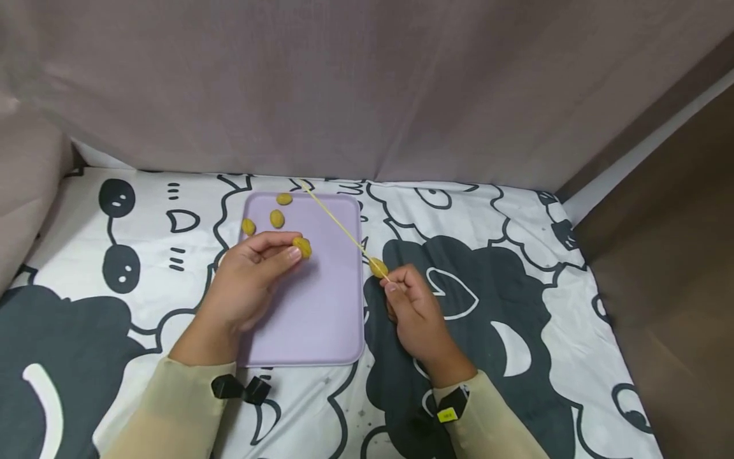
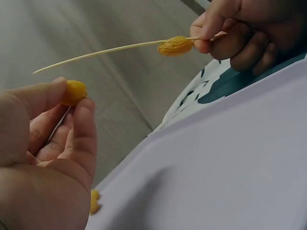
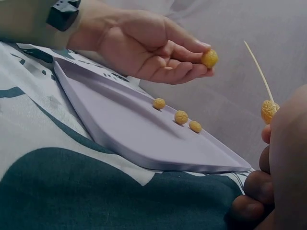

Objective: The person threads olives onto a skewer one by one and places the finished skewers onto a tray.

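Observation:
Above the lilac tray point(image 1: 332, 306), my left hand point(image 1: 246, 280) pinches a yellow, wrinkled, oval dried fruit point(image 1: 302, 247) between thumb and fingers. My right hand point(image 1: 417, 315) grips the lower end of a thin skewer point(image 1: 335, 220) just past the tray's right edge. One such fruit is threaded on it, the skewered fruit point(image 2: 175, 46), close to the right fingertips. From there the bare length of skewer points up and to the left, and its tip stands apart from the left hand's fruit. Three more dried fruits point(image 1: 277, 218) lie at the tray's far left.
A white and dark grey cartoon-print cloth point(image 1: 470, 274) covers the surface under the tray. Behind it hangs a grey-brown curtain point(image 1: 344, 83), with a darker brown panel point(image 1: 676, 274) on the right. Dark wrist devices point(image 1: 227, 386) sit over both beige sleeves point(image 1: 183, 408).

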The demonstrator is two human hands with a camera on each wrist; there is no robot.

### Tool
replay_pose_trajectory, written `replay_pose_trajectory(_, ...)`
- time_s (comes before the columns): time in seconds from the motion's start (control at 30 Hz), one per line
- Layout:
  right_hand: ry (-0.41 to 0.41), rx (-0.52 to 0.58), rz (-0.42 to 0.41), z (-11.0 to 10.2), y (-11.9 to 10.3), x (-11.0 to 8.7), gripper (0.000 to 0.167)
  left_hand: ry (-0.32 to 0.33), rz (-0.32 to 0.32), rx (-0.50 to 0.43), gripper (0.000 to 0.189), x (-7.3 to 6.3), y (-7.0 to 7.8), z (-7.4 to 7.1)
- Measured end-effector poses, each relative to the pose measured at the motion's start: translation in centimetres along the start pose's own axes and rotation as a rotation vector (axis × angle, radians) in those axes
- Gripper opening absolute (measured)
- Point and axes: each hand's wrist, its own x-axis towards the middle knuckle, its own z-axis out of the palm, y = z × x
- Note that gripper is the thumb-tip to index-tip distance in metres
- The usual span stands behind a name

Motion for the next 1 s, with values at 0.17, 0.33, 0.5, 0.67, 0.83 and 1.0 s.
replay_pose_trajectory(0.17, -0.007, -0.011, -0.015, 0.0, -0.1, 0.0, 0.017, -0.019, 0.033, -0.204, 0.028, -0.7, -1.0, -0.4)
replay_pose_trajectory(0.33, 0.001, -0.060, -0.019, -0.1, -0.2, -0.1, 0.013, -0.060, 0.051, -0.348, 0.027, -0.4, -1.5, -0.5)
replay_pose_trajectory(0.5, 0.012, -0.099, -0.020, -0.2, -0.2, -0.1, 0.011, -0.075, 0.057, -0.459, 0.024, 0.0, -1.8, -0.8)
replay_pose_trajectory(0.67, 0.034, -0.177, -0.030, -0.1, -0.1, -0.3, 0.011, -0.080, 0.079, -0.561, 0.022, 0.3, -1.9, -1.1)
replay_pose_trajectory(0.83, 0.088, -0.291, -0.082, 0.0, 0.1, -0.3, 0.012, -0.086, 0.116, -0.660, 0.021, 0.5, -1.8, -1.6)
replay_pose_trajectory(1.0, 0.117, -0.309, -0.110, -0.2, 0.2, -0.3, 0.013, -0.079, 0.148, -0.769, 0.019, 0.8, -1.7, -1.9)
